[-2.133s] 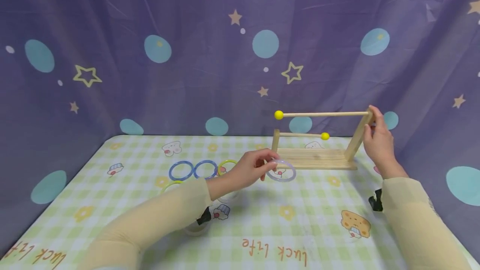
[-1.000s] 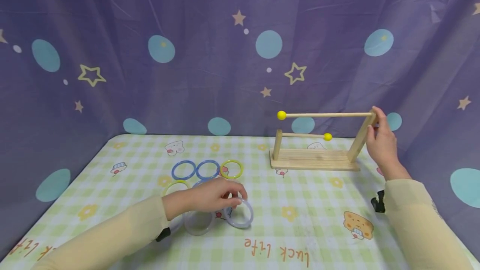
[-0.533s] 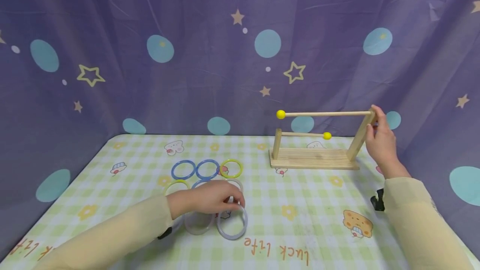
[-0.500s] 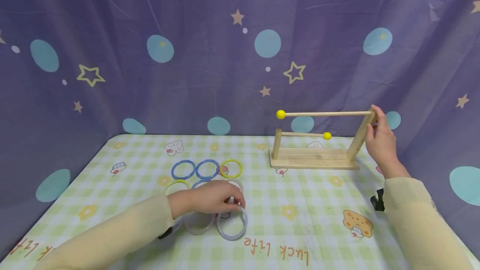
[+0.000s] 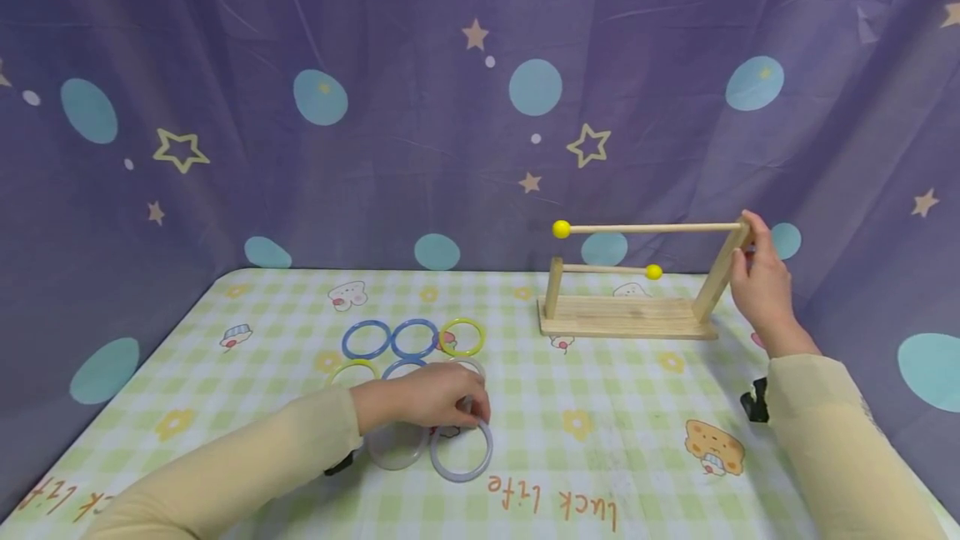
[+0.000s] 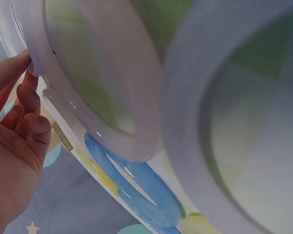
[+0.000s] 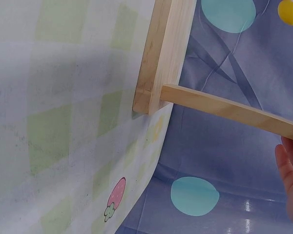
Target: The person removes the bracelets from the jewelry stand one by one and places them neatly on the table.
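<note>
Your left hand (image 5: 420,401) lay low, centre-left of head frame, fingers curled, pinching rim of pale lilac plastic ring (image 5: 461,451) flat on green-checked tablecloth (image 5: 600,440). Clear ring (image 5: 395,447) just beside it, left. Your right hand (image 5: 761,282) at right of frame, fingers together, gripping tilted upright of light wooden two-rail rack with yellow ball tips (image 5: 637,290). Blue and yellow-green rings (image 5: 412,338) in row mid-frame, behind your left hand.
</note>
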Tool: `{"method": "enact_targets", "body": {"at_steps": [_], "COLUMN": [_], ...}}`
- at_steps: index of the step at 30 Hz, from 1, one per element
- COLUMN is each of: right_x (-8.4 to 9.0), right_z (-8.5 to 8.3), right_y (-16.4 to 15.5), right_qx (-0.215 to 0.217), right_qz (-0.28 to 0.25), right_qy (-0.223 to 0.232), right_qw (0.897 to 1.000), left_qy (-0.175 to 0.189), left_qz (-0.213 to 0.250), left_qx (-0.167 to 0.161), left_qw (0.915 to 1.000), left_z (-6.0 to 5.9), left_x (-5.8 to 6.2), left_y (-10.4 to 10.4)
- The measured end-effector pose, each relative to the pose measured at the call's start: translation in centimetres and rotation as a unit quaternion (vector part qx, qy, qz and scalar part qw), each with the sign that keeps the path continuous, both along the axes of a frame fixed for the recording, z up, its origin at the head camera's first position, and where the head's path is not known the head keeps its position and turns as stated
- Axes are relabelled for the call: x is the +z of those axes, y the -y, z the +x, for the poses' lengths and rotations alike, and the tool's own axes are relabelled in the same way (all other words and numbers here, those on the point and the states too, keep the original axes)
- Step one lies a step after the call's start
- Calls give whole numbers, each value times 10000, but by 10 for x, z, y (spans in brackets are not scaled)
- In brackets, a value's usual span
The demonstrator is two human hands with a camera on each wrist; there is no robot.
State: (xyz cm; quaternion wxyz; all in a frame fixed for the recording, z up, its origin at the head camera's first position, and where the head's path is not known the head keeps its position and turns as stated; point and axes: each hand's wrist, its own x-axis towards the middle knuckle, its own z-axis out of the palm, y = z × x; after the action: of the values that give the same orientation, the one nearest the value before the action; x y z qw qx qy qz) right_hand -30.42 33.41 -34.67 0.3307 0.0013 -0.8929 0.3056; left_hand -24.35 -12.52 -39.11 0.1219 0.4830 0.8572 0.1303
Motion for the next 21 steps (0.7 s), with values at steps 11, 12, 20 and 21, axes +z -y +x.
{"method": "enact_targets", "body": {"at_steps": [11, 12, 20, 21], "right_x": [-1, -1, 0, 0], "right_z": [0, 0, 0, 0], "right_y": [-2, -2, -1, 0], "right_qx": [11, 16, -2, -4], "right_qz": [3, 6, 19, 16], "right_qy": [34, 36, 41, 29], "right_qw": [10000, 10000, 10000, 10000], "left_qy": [26, 35, 92, 90], "left_qz": [154, 178, 331, 345], "left_qx": [224, 226, 222, 240], "left_qw": [9996, 9996, 9992, 9991], "left_z": [-1, -1, -4, -4], "left_x": [1, 1, 0, 0], "left_y": [4, 5, 7, 7]}}
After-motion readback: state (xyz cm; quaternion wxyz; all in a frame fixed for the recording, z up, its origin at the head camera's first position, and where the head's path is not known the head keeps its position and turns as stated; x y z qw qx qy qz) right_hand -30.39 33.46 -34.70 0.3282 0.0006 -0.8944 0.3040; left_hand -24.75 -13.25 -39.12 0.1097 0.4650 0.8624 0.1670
